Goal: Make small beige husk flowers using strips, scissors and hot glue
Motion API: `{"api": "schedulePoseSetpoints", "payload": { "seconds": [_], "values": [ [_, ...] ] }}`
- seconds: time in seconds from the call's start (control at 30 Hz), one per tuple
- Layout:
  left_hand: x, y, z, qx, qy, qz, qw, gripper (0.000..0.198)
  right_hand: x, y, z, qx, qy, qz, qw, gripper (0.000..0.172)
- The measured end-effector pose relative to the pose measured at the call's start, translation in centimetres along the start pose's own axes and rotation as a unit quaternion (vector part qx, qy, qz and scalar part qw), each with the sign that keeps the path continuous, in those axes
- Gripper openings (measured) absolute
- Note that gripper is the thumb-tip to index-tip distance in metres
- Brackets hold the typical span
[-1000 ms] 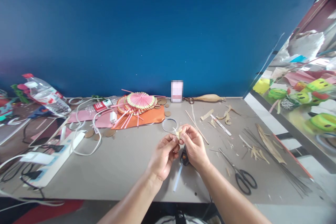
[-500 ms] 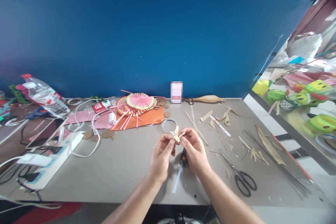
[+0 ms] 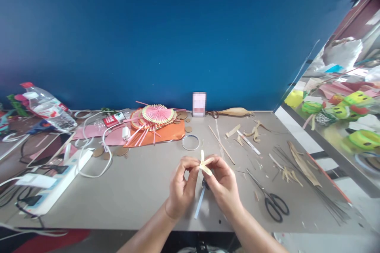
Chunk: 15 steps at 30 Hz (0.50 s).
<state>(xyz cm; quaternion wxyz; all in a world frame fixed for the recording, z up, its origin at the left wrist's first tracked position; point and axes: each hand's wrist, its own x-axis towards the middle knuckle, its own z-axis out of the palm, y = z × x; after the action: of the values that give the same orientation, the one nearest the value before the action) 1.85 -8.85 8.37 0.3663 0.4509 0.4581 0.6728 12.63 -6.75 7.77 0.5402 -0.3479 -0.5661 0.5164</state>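
Note:
A small pale-yellow flower (image 3: 204, 165) with narrow petals, seemingly made of dried husk, is held up between my two hands. My left hand (image 3: 184, 180) pinches its left side between thumb and fingertips. On the other side, my right hand (image 3: 222, 178) grips a petal with thumb and forefinger. Beneath the hands lies a dark tool, mostly hidden, from which a translucent glue stick (image 3: 199, 204) sticks out toward the table's front edge. A clear ring (image 3: 190, 142) rests on the table just beyond my fingers.
Black-handled scissors (image 3: 276, 205), thin wires (image 3: 329, 201) and dried husk pieces (image 3: 303, 164) lie to the right. A wooden stick (image 3: 221, 145) is behind my right hand. Leftward are folded paper fans (image 3: 158, 116), a power strip (image 3: 59, 184) with cables, and a plastic bottle (image 3: 50, 106).
Both hands have come slightly lower and nearer. The flower has turned so that its petals now show spread out, and the ring behind is fully uncovered.

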Motion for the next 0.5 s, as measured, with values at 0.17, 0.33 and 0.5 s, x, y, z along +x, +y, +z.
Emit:
{"api": "schedulePoseSetpoints", "payload": {
  "seconds": [0.17,0.33,0.5],
  "values": [
    [-0.1,-0.1,-0.2,0.004,0.008,0.012,1.000,0.006,0.0,-0.5,-0.7,0.029,0.026,0.016,0.999,0.011],
    [0.0,-0.1,-0.3,-0.007,0.022,-0.006,1.000,0.007,0.4,-0.9,-1.6,0.047,0.000,0.051,0.998,0.011],
    [-0.1,0.0,0.0,-0.016,0.027,-0.015,0.999,0.006,0.3,-0.8,-0.9,-0.001,-0.018,0.013,1.000,0.004]
  ]
}}
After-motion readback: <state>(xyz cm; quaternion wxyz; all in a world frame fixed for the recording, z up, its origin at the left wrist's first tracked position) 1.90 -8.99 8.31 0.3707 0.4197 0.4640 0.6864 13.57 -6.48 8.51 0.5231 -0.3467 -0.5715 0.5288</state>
